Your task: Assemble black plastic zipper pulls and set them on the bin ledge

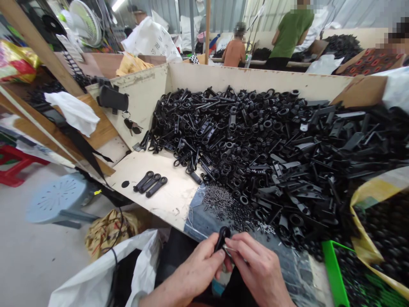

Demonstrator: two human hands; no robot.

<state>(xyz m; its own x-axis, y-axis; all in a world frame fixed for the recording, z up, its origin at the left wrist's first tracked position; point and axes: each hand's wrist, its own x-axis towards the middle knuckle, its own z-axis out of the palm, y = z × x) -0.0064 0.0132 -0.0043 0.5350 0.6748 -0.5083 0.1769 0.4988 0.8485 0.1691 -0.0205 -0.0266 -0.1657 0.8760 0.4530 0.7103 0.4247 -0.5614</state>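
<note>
My left hand (194, 270) pinches a small black plastic part (222, 237) near the table's front edge. My right hand (258, 266) is closed against the same part, its fingertips pinching a thin metal pin (229, 248) at its lower end. Just beyond my hands lies a heap of small metal pins (223, 202) on a piece of denim cloth (200, 215). A large pile of black plastic parts (271, 145) fills the table behind it. Three finished-looking black parts (150, 183) lie side by side on the bare board to the left.
A white bag (105, 273) hangs open at lower left. A green tray (334, 273) and a yellow bag of black pieces (380, 230) sit at right. A blue stool (56, 198) stands left. Other people work at tables in the background.
</note>
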